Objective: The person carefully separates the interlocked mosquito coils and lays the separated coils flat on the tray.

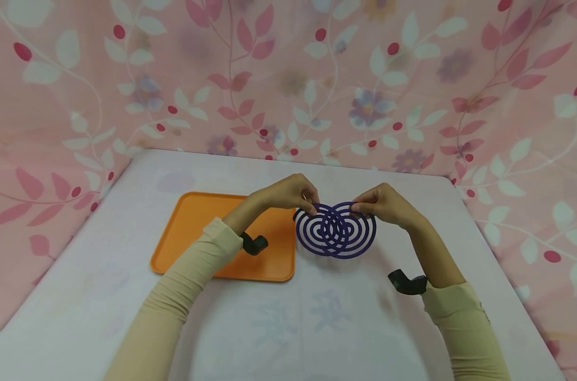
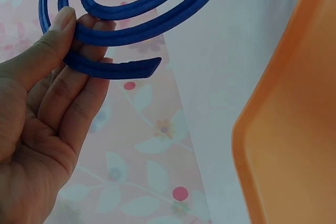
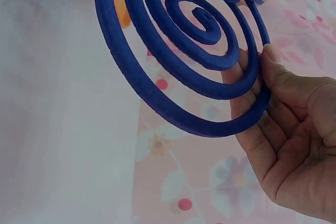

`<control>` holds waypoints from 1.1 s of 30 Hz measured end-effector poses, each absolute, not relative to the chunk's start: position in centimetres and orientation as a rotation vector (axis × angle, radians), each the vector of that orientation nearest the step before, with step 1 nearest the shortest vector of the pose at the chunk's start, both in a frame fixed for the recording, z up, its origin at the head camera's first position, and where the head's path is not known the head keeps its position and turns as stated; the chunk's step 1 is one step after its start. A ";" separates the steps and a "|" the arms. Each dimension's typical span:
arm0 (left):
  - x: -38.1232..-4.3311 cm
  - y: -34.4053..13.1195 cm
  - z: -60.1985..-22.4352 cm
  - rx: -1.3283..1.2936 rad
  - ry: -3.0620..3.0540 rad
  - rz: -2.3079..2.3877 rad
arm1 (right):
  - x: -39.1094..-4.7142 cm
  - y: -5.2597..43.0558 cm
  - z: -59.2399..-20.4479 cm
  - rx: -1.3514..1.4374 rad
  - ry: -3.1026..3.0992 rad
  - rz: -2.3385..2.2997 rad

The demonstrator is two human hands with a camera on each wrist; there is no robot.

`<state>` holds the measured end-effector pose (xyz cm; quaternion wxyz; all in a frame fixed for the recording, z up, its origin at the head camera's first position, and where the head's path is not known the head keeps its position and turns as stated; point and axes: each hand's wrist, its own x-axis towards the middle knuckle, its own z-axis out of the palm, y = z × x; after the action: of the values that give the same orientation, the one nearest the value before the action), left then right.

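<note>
Two dark blue mosquito coils (image 1: 321,232) overlap in the middle, held up above the table in the head view. My left hand (image 1: 292,192) pinches the left side near its outer end, thumb in front and fingers behind. In the left wrist view that coil's loose tip (image 2: 142,68) sticks out past the fingers. My right hand (image 1: 385,204) pinches the outer ring of the right side between thumb and fingers. The right wrist view shows its rings (image 3: 202,127) winding in to the centre. How the two coils join in the overlap is hard to make out.
An orange tray (image 1: 188,203) lies on the white-covered table (image 1: 312,328) to the left, partly under my left forearm. Pink floral cloth (image 1: 288,79) hangs behind and at both sides. A dark wrist mount (image 1: 407,283) sits on each wrist.
</note>
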<state>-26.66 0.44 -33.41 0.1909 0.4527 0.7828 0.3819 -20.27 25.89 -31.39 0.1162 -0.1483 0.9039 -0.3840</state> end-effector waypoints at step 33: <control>-27.7 -1.8 -34.6 1.053 2.242 1.377 | -19.8 27.1 -31.5 -0.305 2.727 -1.425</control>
<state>-27.69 -1.84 -34.58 0.1531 0.3670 0.7818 0.4802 -19.82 27.14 -31.47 0.0248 -0.0985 0.8817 -0.4608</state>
